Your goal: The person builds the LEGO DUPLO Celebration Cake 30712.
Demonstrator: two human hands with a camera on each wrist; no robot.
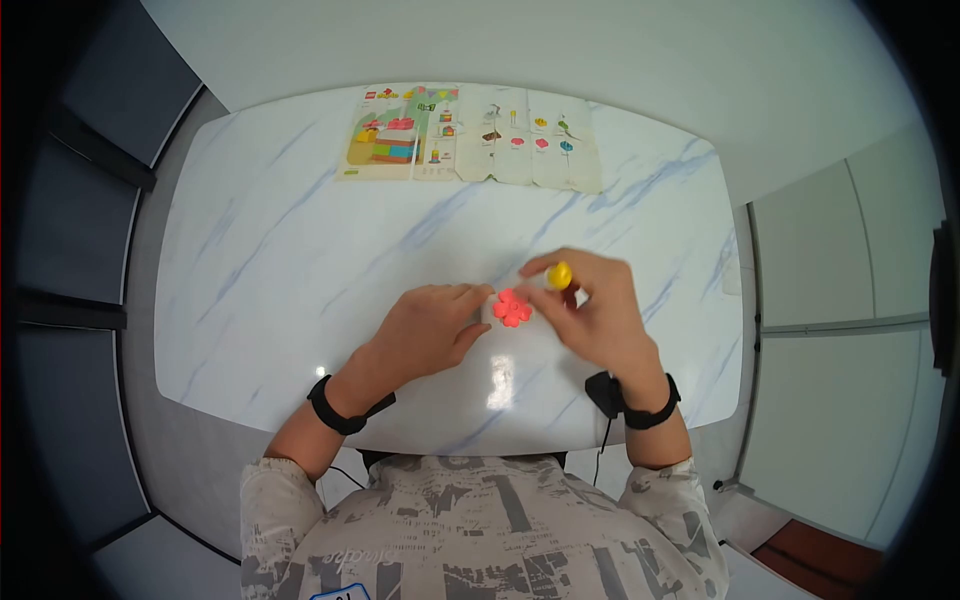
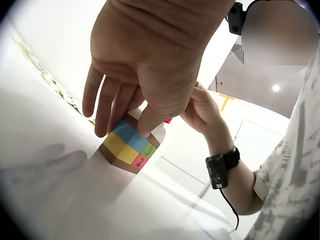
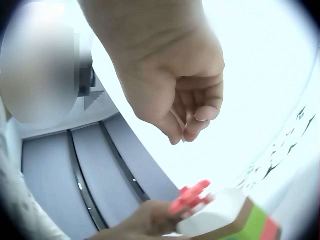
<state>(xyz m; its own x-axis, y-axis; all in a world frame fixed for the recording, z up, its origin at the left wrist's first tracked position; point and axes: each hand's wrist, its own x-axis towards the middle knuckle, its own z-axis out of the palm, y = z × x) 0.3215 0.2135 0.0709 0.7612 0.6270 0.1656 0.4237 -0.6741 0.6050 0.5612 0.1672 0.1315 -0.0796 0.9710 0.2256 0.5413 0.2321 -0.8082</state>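
Observation:
A stack of toy building bricks (image 2: 123, 145), brown, yellow, blue, green and pink with a white top, stands on the table. A pink flower piece (image 1: 513, 308) sits on that white top. My left hand (image 1: 425, 322) holds the stack from its left side, thumb on one face and fingers round the other. Over the table, just right of the flower, my right hand (image 1: 597, 305) pinches a small piece with a rounded yellow top (image 1: 560, 275) and a pale stem. In the right wrist view its fingertips meet above the flower, and the yellow top is hidden.
A creased picture instruction sheet (image 1: 470, 137) lies along the far edge of the white marbled table (image 1: 270, 270). Black cameras are strapped to both wrists, and a cable (image 1: 601, 452) runs down from the right one. Cabinets stand beyond both sides.

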